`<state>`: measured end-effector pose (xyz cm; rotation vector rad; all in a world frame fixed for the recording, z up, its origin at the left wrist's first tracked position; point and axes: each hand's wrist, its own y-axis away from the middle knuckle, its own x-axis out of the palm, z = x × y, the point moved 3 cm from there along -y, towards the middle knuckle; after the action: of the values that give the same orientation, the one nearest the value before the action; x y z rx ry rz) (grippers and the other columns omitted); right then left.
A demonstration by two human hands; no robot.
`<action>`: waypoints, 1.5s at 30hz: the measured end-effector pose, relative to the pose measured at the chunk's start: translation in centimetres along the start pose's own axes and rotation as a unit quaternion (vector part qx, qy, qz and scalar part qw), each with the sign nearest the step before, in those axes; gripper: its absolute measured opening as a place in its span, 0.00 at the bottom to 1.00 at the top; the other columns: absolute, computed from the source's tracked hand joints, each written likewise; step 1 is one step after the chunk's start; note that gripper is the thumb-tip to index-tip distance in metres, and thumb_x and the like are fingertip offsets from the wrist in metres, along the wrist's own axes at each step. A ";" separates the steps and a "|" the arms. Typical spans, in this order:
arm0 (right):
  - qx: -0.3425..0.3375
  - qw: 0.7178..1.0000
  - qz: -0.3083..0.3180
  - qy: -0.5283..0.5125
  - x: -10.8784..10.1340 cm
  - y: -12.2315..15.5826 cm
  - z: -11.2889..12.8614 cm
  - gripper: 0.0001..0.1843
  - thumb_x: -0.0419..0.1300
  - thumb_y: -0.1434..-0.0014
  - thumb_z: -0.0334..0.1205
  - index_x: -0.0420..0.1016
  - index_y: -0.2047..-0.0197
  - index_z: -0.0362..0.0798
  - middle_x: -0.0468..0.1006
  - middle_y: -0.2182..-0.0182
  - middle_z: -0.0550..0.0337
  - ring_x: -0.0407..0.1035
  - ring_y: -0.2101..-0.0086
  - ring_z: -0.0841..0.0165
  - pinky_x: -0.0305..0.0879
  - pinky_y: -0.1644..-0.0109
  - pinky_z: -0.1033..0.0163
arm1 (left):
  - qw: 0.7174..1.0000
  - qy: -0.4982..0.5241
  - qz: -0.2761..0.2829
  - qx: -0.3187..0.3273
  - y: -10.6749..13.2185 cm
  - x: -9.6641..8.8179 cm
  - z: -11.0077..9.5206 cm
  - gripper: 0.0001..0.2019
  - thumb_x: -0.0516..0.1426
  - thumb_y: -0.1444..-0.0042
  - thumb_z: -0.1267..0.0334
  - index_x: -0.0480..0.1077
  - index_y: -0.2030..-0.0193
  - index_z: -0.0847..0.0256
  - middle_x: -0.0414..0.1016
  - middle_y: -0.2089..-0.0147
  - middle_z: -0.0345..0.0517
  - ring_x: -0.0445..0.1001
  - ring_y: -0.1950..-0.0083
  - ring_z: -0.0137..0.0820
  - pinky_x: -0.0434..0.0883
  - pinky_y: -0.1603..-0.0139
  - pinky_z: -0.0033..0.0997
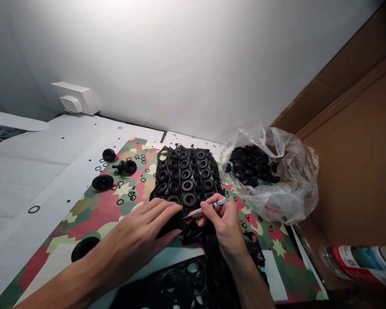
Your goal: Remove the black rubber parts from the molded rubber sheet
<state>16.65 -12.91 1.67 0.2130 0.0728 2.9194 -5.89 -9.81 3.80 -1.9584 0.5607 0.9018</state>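
Note:
My right hand (223, 221) grips a pair of metal tweezers (215, 205), their tip pointing left at the near edge of a black rubber sheet (197, 174). Rows of moulded round rings cover that sheet. My left hand (144, 225) is closed at the sheet's near left edge, fingers above and thumb below; the part between them is mostly hidden. Beneath both hands hangs torn black rubber scrap (193, 234). Nearer to me lies another black sheet with holes (173, 283).
A clear plastic bag (296, 180) holding black rubber parts (252, 163) stands at the right. Loose round parts (103, 183) and several thin rings lie on the camouflage-patterned mat (99, 210). A cardboard box (357, 141) and a bottle (360, 264) are farther right.

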 end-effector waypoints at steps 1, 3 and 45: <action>0.002 1.000 -0.003 -0.001 0.0 0.0 0.0 0.26 0.80 0.39 0.60 0.76 0.65 0.50 0.89 0.72 0.54 0.78 0.77 0.69 0.73 0.70 0.68 | 1.000 0.002 0.014 -0.002 -0.1 0.1 0.0 0.12 0.56 0.19 0.63 0.72 0.34 0.58 0.83 0.44 0.50 0.82 0.47 0.40 0.81 0.48 0.39; 0.008 1.000 -0.013 -0.009 -0.1 0.0 0.0 0.26 0.81 0.40 0.61 0.76 0.65 0.50 0.87 0.75 0.56 0.78 0.78 0.69 0.73 0.71 0.68 | 0.999 0.008 0.031 -0.004 0.0 0.4 0.3 0.10 0.57 0.20 0.63 0.74 0.37 0.56 0.83 0.45 0.48 0.80 0.47 0.40 0.79 0.49 0.39; 0.067 0.998 0.004 0.006 0.3 0.2 -0.8 0.30 0.81 0.42 0.65 0.77 0.63 0.49 0.90 0.71 0.53 0.86 0.75 0.60 0.84 0.71 0.62 | 0.998 0.044 -0.043 -0.029 1.7 1.2 0.5 0.06 0.58 0.21 0.70 0.69 0.53 0.57 0.77 0.51 0.45 0.76 0.49 0.35 0.74 0.48 0.35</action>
<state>16.24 -13.03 0.92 0.2176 0.2717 2.9252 -6.49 -10.30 1.82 -2.0661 0.5012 0.7903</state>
